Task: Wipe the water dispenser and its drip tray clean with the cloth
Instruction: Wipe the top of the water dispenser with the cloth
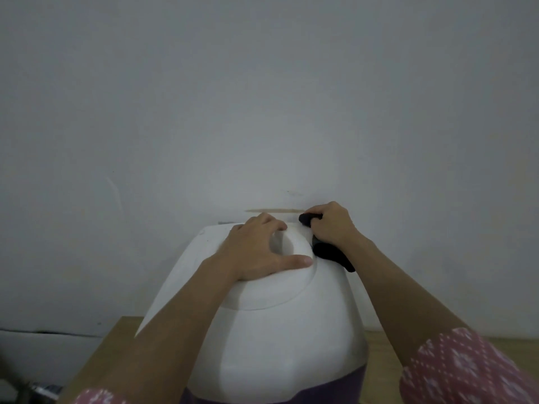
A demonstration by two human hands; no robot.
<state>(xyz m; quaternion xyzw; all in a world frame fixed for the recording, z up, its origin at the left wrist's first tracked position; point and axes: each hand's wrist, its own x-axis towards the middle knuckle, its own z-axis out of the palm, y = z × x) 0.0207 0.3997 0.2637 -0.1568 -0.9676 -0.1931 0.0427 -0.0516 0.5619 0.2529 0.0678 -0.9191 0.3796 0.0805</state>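
The white water dispenser fills the lower middle of the head view, seen from above, with a round recess in its top and a purple front panel at the bottom edge. My left hand lies flat on the top, fingers spread around the recess, holding nothing. My right hand is at the top's back right corner, closed on a dark cloth that pokes out above and below the fist and presses against the dispenser. The drip tray is out of sight.
A plain white wall stands directly behind the dispenser, almost touching its back edge. The dispenser sits on a wooden surface that shows on both sides. Some dark objects lie at the lower left corner.
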